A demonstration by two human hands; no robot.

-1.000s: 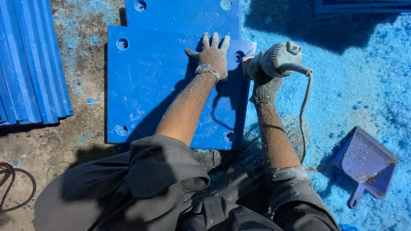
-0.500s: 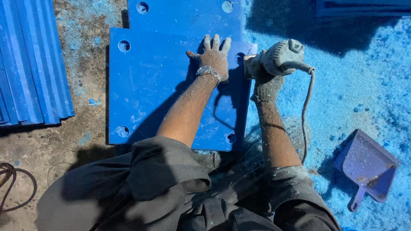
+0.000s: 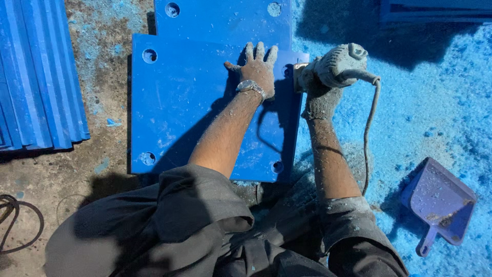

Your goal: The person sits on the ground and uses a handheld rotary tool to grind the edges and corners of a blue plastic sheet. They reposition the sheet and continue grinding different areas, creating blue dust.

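A blue square panel with a round hole near each corner lies flat on the ground in front of me. My left hand, dusty and with a wristwatch, presses flat on the panel near its far right corner, fingers spread. My right hand, in a dusty glove, grips a grey corded power tool held against the panel's right edge. The tool's cable hangs down beside my right forearm.
A second blue panel lies just beyond the first. Stacked blue slats sit at the left. Blue shavings cover the ground on the right, where a purple dustpan rests. A dark cable loops at the lower left.
The right hand and the tool have shifted slightly along the panel's right edge. The left hand stays pressed on the panel.
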